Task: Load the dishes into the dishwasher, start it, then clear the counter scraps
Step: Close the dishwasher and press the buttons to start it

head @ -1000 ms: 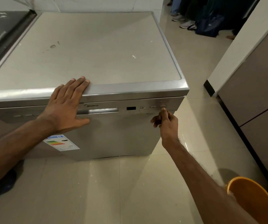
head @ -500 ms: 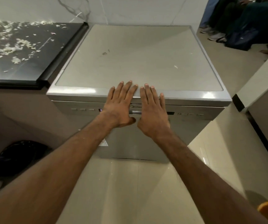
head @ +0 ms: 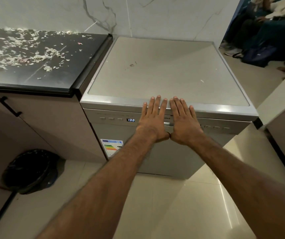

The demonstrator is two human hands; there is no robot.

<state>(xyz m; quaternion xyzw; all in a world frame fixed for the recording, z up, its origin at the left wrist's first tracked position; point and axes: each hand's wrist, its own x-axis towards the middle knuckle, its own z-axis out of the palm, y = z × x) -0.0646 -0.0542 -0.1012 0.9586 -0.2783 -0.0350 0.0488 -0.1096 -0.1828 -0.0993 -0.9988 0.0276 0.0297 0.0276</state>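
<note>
Dishwasher standing beside counter, door shut, display showing 1:30. Left hand and right hand pressing flat against door top, fingers straight, holding nothing. Risk: door not latching (cycle stalling, likely); scraps spilling onto floor if swept carelessly toward bin.

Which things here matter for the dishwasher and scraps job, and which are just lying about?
For the job: dishwasher, left hand and right hand flat on its front, lit display, scraps on the black counter, probably the lined bin.
Lying about: dark bag, energy label.
</note>
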